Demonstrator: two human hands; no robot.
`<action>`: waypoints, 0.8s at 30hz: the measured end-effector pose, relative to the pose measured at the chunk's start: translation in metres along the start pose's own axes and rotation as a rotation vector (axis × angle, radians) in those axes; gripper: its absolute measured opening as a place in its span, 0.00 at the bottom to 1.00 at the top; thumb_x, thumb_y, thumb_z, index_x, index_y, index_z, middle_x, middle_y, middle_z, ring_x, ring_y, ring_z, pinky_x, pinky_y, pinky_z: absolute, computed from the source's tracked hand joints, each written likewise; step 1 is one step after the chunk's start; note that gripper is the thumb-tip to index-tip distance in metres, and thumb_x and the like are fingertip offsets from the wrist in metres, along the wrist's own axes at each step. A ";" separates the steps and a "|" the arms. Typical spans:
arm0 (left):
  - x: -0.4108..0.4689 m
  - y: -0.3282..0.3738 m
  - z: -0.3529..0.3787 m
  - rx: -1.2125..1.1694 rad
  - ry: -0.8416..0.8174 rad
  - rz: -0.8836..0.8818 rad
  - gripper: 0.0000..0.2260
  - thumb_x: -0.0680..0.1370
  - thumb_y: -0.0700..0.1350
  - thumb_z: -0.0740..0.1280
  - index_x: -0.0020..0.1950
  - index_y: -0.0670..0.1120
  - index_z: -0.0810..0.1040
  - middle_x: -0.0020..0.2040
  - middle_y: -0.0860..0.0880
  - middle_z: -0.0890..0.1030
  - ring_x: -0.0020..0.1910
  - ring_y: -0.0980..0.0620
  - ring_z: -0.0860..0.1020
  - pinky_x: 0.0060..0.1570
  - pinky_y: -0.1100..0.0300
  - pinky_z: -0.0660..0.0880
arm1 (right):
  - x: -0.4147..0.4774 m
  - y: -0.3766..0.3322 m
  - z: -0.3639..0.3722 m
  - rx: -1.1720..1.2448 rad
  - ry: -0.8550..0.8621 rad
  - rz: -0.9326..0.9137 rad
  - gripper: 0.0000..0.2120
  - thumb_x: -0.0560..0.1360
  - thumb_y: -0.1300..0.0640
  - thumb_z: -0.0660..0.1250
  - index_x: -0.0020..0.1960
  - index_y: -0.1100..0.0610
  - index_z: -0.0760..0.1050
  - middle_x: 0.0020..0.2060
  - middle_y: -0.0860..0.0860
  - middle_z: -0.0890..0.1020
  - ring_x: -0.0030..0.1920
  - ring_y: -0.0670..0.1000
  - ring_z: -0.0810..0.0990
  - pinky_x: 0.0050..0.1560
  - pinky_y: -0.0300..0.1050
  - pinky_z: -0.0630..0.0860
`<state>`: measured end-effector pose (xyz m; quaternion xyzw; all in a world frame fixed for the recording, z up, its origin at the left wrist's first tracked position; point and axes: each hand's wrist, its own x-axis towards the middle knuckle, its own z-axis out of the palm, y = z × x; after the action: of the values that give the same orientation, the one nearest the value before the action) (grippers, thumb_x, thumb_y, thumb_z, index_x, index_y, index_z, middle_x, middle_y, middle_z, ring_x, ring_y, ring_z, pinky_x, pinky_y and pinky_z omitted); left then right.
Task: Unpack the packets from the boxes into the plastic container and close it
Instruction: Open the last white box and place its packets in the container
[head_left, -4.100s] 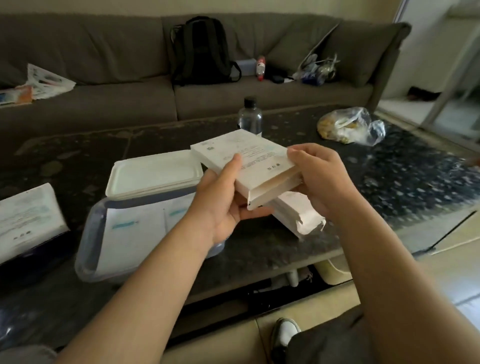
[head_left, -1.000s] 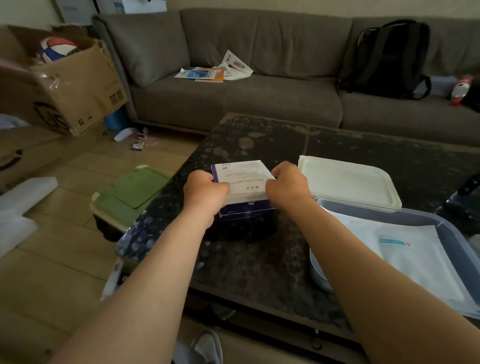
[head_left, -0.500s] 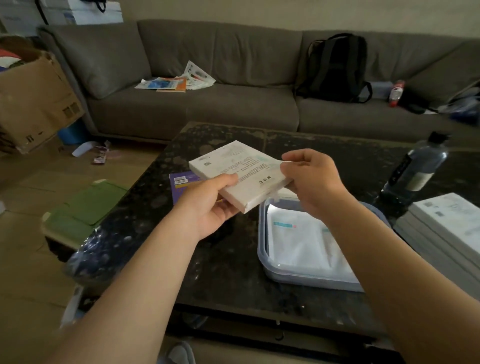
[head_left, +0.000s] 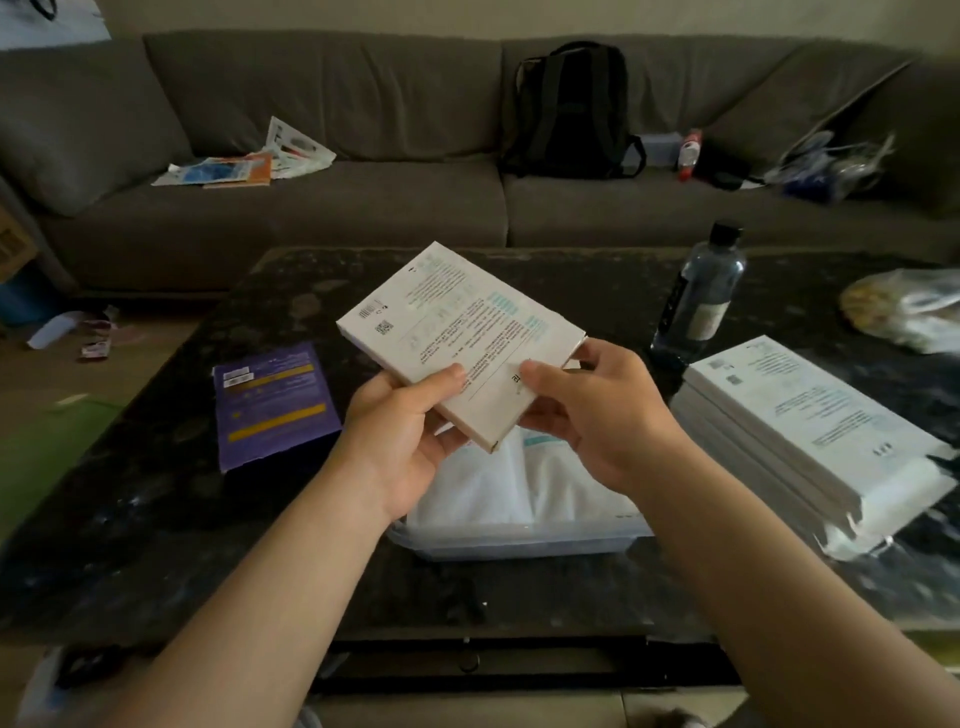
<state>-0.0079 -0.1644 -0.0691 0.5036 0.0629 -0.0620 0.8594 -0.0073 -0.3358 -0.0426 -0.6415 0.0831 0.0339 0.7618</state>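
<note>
Left hand (head_left: 410, 436) and right hand (head_left: 597, 421) clamp one flat white printed cardboard box (head_left: 457, 332) above the clear plastic container (head_left: 519, 545).
Half a second on, the right thumb has shifted onto its top; one purple box (head_left: 272, 402) lies left, one white-box stack (head_left: 810, 436) right.

Dim room, soft light from right, wide-angle bending at edges, slight blur, no glare

Left hand (head_left: 400, 436) and right hand (head_left: 597, 415) grip a flat white box (head_left: 457, 338), tilted, above the plastic container (head_left: 519, 543) holding white packets (head_left: 498, 483). A stack of white boxes (head_left: 810, 436) lies right of it on the dark table (head_left: 156, 493), a purple box (head_left: 272, 402) left.
</note>
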 end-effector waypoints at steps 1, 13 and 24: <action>0.001 -0.002 0.002 0.012 -0.001 0.005 0.18 0.79 0.36 0.70 0.67 0.50 0.80 0.58 0.47 0.87 0.57 0.47 0.86 0.50 0.48 0.85 | 0.001 0.002 -0.004 0.006 -0.002 0.000 0.18 0.76 0.63 0.71 0.63 0.58 0.72 0.46 0.52 0.87 0.46 0.51 0.87 0.42 0.50 0.84; 0.007 0.001 0.005 -0.055 -0.041 -0.066 0.20 0.76 0.40 0.71 0.68 0.48 0.79 0.58 0.44 0.87 0.56 0.48 0.87 0.44 0.55 0.85 | 0.006 0.007 -0.031 0.120 -0.178 -0.024 0.18 0.77 0.71 0.65 0.67 0.62 0.72 0.57 0.56 0.84 0.58 0.58 0.83 0.56 0.57 0.81; 0.003 0.014 0.001 -0.113 -0.145 -0.294 0.23 0.75 0.51 0.68 0.70 0.47 0.79 0.61 0.40 0.85 0.54 0.42 0.87 0.41 0.43 0.85 | 0.013 0.006 -0.034 -0.115 -0.283 -0.097 0.17 0.76 0.62 0.69 0.64 0.55 0.75 0.55 0.52 0.85 0.57 0.54 0.83 0.58 0.53 0.81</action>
<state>-0.0030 -0.1591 -0.0570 0.4338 0.0768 -0.2195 0.8705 0.0016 -0.3692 -0.0567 -0.6761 -0.0583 0.0917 0.7288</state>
